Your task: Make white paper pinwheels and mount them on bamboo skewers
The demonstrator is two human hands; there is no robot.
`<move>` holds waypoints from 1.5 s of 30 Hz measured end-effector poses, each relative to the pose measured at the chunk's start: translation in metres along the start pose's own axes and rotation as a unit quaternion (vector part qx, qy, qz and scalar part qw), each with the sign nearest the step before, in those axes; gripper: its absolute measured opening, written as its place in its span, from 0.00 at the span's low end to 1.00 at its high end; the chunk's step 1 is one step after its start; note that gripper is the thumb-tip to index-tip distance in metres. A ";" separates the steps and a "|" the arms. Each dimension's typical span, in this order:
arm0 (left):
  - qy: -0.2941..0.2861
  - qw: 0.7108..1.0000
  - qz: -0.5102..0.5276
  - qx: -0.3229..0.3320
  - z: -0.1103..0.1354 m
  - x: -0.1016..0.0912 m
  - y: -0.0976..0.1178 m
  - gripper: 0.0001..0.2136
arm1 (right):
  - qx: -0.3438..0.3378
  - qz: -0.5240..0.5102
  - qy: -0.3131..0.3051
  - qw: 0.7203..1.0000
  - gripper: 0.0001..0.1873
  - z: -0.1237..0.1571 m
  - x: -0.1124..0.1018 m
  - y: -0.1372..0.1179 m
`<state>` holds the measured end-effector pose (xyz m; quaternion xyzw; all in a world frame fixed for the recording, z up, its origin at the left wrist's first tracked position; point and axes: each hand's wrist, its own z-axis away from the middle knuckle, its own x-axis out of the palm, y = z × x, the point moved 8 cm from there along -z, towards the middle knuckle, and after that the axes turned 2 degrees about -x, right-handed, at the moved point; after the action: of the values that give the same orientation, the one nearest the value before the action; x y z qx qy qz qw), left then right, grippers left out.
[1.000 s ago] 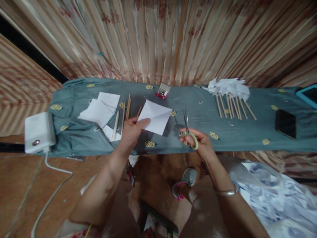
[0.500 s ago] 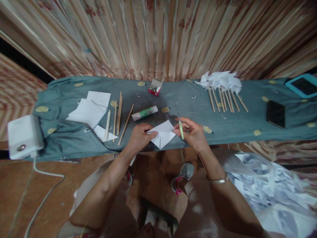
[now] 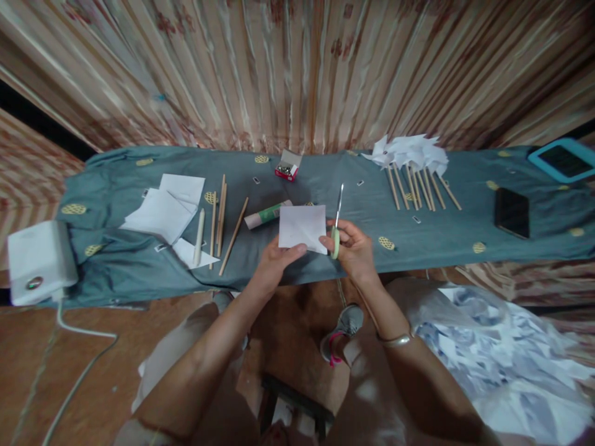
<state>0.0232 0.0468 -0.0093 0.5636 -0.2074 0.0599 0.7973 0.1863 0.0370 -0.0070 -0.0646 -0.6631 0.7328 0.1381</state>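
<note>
As seen from above the near edge of the tabletop (image 3: 458,238), my left hand (image 3: 277,265) closes in a narrow pinch grip on the lower edge of a white paper square (image 3: 302,226). The thumb lies on its face. The sheet rises from that grip above the near middle of the tabletop, its upper edge overlapping a glue stick (image 3: 264,215). My right hand (image 3: 357,249) is wrapped around the green handles of the scissors (image 3: 335,237). The blades show as one thin line pointing toward the far edge, just beside the sheet's right edge. Whether the right thumb touches the sheet's lower right corner cannot be told.

Toward the left end lie wooden sticks (image 3: 222,207) and loose paper sheets (image 3: 162,207). Toward the right end lie finished paper pinwheels (image 3: 413,152) and a dark phone (image 3: 511,212).
</note>
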 end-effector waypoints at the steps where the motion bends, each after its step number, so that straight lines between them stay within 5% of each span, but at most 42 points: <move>1: 0.014 1.000 -0.006 -0.005 0.001 0.000 -0.003 0.20 | 0.000 -0.004 0.004 1.000 0.26 0.001 0.002 0.000; 8: 0.144 0.989 0.022 -0.029 -0.001 -0.020 -0.013 0.20 | 0.041 -0.058 -0.008 0.997 0.27 0.008 0.022 0.007; 17: 0.169 0.985 -0.026 0.005 -0.004 -0.036 0.004 0.17 | 0.067 -0.062 -0.069 0.993 0.26 0.020 0.034 0.007; 23: 0.207 0.975 -0.037 0.066 -0.009 -0.053 0.029 0.18 | 0.077 -0.030 -0.183 0.980 0.26 0.037 0.037 0.006; 29: 0.218 0.973 -0.036 0.063 -0.010 -0.058 0.030 0.17 | 0.118 -0.005 -0.318 0.941 0.25 0.063 0.049 0.013; 45: 0.210 0.976 -0.046 0.046 -0.005 -0.048 0.026 0.12 | 0.142 0.035 -0.314 0.938 0.23 0.064 0.049 0.026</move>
<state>-0.0272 0.0678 -0.0066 0.5833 -0.0065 0.1491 0.7984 0.1188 -0.0115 -0.0209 0.1657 -0.5588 0.8069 -0.0955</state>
